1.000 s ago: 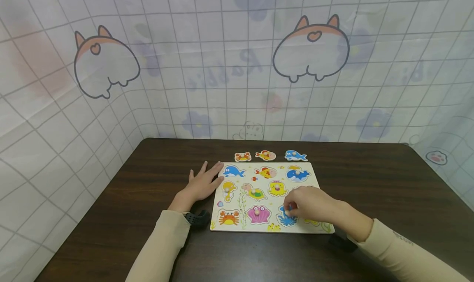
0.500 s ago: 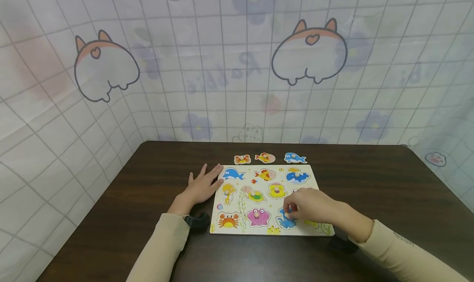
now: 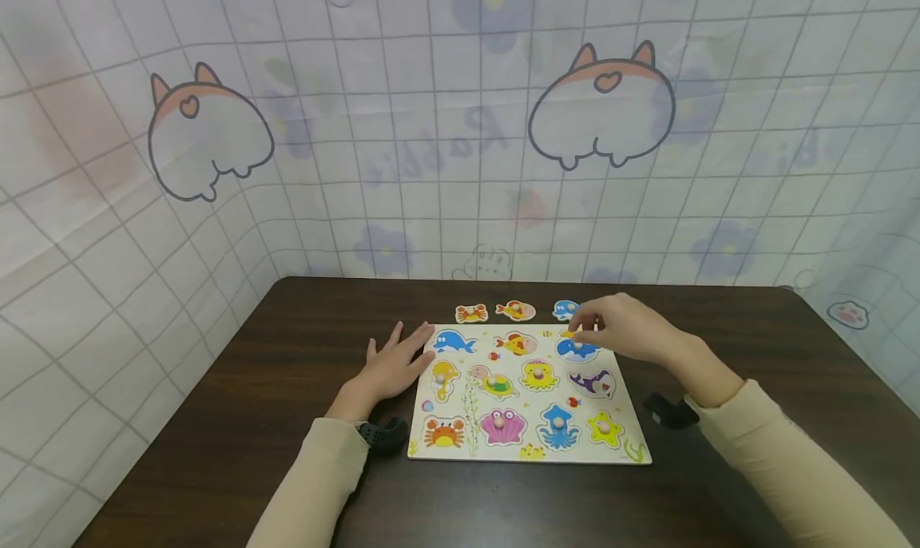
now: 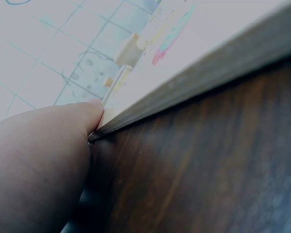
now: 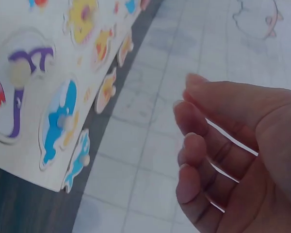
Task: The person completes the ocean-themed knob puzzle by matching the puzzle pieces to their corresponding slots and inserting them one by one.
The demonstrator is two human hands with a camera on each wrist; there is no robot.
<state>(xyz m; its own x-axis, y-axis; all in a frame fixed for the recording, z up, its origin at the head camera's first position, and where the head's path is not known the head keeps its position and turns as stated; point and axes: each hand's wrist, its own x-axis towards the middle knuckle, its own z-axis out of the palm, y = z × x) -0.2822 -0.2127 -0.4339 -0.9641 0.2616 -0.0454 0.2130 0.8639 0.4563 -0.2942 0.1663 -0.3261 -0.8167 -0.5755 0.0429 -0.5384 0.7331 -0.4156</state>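
A white puzzle board [image 3: 470, 452] with sea-animal pieces lies on the dark table. My left hand [image 3: 384, 372] rests spread at the board's upper left edge; in the left wrist view, a finger touches the board's side. My right hand [image 3: 625, 328] hovers over the board's far right corner, near the blue whale piece [image 3: 578, 351]. In the right wrist view its fingers are loosely bent and hold nothing. Just beyond the board, a blue dolphin piece [image 3: 564, 310] is partly hidden behind that hand. The blue squid piece [image 3: 558, 428] sits in its slot.
A crab piece [image 3: 471, 314] and a fish piece [image 3: 516, 311] lie along the board's far edge. Behind the brown table [image 3: 216, 436] hangs a white gridded cloth [image 3: 424, 196]. Several knobbed pieces sit in the board, including a yellow starfish [image 3: 604, 429].
My right hand has let go of the blue squid piece and moved away from me to the board's far right corner. The left hand stays in place.
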